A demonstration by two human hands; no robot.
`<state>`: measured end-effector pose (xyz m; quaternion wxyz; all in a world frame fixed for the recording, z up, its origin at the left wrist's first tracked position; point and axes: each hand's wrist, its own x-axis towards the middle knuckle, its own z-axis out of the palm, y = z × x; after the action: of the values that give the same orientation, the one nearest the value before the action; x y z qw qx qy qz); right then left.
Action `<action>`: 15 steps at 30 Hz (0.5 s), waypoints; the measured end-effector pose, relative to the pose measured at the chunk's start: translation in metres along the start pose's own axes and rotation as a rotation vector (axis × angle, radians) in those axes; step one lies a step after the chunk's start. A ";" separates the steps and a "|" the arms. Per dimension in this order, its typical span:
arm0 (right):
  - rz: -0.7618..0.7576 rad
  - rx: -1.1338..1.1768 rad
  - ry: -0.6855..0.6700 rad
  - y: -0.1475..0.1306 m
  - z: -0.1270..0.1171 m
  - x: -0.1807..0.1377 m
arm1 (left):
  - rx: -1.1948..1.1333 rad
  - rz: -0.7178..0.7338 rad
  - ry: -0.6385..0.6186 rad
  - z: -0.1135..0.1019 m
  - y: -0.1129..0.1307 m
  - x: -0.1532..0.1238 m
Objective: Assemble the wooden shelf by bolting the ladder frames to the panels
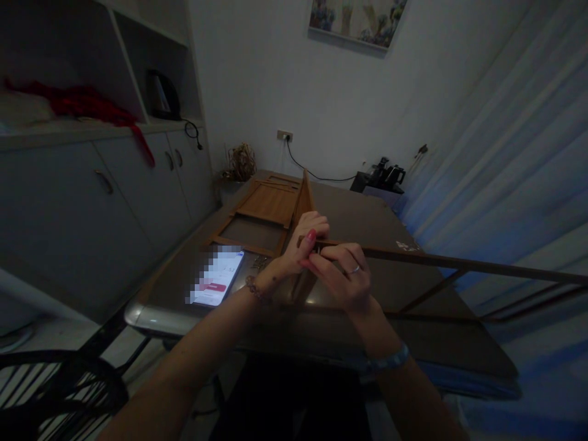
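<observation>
My left hand [307,240] is closed around the near end of a brown wooden frame [422,258], its thumb lying along the top. The frame's long rails run off to the right, with crosspieces between them. Close against that same end, my right hand [345,274] pinches with thumb and forefinger. A small shiny bit shows at the pinch, too small to name. Behind my left hand a wooden panel [305,195] stands up from a flat slatted wooden piece [269,201]. Several small metal pieces [260,262] lie left of my left wrist.
A lit phone [220,277] lies on the grey-brown table [362,214] near its left edge. A black fan or chair back [59,392] stands at lower left. White cabinets [133,171] line the left wall, and curtains [505,135] hang on the right.
</observation>
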<state>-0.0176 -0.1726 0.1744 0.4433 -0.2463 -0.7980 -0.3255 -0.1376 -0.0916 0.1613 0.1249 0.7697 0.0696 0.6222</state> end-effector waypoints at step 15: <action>-0.473 -0.002 -0.570 0.033 -0.056 0.037 | -0.069 -0.049 -0.074 -0.002 -0.002 -0.001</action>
<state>0.0178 -0.1879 0.2383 0.1154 -0.1365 -0.9240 -0.3381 -0.1399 -0.0897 0.1599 0.1691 0.7854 0.0624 0.5922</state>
